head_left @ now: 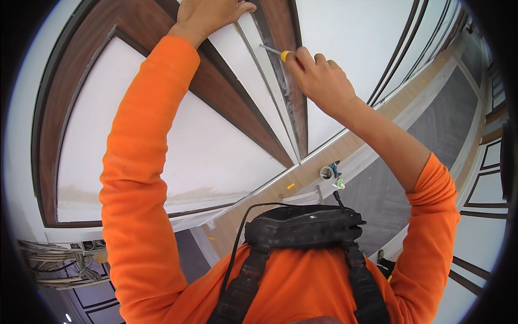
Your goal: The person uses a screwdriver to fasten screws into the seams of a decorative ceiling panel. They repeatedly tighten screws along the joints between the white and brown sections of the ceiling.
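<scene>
My left hand [210,15] is raised at the top edge, beside a narrow white strip [243,70] between dark brown trim [216,108]; its thumb shows and most of its fingers are hidden. My right hand [318,75] grips the yellow-and-red handle of a screwdriver [287,56], whose metal shaft points left at a grey, rough-edged strip beside brown trim [294,119]. White panels [124,135] lie either side of the trimmed section, with a brownish smear along the lower left one.
Below are a pale floor strip [302,175], a bucket [326,173], a blue tool [334,167] and grey flooring [367,205]. Bundled cables [65,264] are at lower left, trimmed panels [485,183] at right. A black pack [299,227] is strapped on my chest.
</scene>
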`<state>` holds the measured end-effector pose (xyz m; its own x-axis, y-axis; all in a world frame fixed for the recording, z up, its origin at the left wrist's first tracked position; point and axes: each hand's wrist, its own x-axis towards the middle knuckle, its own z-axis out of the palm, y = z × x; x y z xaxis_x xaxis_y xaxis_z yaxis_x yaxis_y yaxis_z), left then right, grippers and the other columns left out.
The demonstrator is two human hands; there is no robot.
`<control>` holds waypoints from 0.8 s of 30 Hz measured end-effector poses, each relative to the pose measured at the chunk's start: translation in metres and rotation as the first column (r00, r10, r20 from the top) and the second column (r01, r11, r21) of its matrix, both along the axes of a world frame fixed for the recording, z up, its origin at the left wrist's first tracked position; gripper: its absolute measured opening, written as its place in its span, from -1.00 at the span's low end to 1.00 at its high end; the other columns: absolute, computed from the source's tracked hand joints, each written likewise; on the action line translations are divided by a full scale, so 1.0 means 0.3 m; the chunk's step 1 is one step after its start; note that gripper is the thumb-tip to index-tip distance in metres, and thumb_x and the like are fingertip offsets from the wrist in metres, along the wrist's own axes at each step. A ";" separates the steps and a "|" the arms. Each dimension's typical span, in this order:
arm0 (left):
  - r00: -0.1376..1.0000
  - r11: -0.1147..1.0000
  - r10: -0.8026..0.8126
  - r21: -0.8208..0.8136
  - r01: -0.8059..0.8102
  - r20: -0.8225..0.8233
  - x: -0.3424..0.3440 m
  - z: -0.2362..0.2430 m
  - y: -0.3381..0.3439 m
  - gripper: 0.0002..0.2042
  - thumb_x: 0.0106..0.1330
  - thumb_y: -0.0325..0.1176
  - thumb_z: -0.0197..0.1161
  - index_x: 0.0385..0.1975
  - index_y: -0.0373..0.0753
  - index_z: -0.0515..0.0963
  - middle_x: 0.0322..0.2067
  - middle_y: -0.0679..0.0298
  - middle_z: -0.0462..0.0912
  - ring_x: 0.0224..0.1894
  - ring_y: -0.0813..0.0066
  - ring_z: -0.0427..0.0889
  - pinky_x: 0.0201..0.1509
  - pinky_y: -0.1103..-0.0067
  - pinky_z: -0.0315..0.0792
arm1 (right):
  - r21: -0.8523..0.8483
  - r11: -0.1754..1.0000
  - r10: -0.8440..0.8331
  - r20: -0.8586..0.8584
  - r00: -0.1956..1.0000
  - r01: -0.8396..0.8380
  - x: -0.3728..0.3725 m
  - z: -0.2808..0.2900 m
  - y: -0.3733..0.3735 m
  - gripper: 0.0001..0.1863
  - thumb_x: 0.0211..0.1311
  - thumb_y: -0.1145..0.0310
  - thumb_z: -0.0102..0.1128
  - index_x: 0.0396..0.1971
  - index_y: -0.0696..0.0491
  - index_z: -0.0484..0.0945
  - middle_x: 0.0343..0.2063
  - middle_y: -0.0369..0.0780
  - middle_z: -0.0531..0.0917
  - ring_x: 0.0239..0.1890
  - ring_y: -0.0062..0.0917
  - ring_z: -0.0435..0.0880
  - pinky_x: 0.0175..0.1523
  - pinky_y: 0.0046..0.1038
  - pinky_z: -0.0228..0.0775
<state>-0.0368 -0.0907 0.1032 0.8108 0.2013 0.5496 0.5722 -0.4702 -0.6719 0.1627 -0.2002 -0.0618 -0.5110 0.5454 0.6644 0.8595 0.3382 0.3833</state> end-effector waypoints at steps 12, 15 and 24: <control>1.000 0.999 -0.031 -0.017 0.031 0.003 0.000 0.000 0.002 -0.69 -0.09 -0.11 0.60 -0.55 -0.08 0.58 -0.42 0.36 0.54 -0.19 0.32 0.49 -0.02 0.32 0.27 | -0.299 0.435 -0.707 -0.697 -0.117 -0.849 -0.070 0.023 -0.025 -0.73 0.32 0.42 0.24 -0.04 0.16 0.51 -0.37 -0.25 0.56 -0.62 -0.68 0.38 -0.56 -0.60 0.28; 0.999 0.999 -0.032 0.024 0.032 -0.003 0.010 -0.004 0.015 -0.68 -0.08 -0.10 0.60 -0.51 -0.08 0.59 -0.39 0.35 0.56 -0.16 0.31 0.50 0.00 0.31 0.28 | -0.282 0.517 -0.661 -0.732 -0.168 -0.808 -0.088 -0.006 -0.015 -0.70 0.27 0.47 0.25 -0.01 0.16 0.52 -0.30 -0.26 0.58 -0.60 -0.66 0.40 -0.52 -0.56 0.30; 0.999 0.999 -0.048 -0.006 0.048 0.004 0.005 -0.002 0.017 -0.69 -0.07 -0.10 0.60 -0.54 -0.07 0.58 -0.40 0.35 0.57 -0.16 0.29 0.51 -0.01 0.30 0.29 | 0.011 0.999 0.038 -0.120 0.992 -0.036 -0.002 0.055 0.009 -0.72 0.17 0.44 0.31 -0.10 0.10 0.62 -0.21 -0.28 0.57 -0.37 -0.42 0.62 -0.30 -0.45 0.57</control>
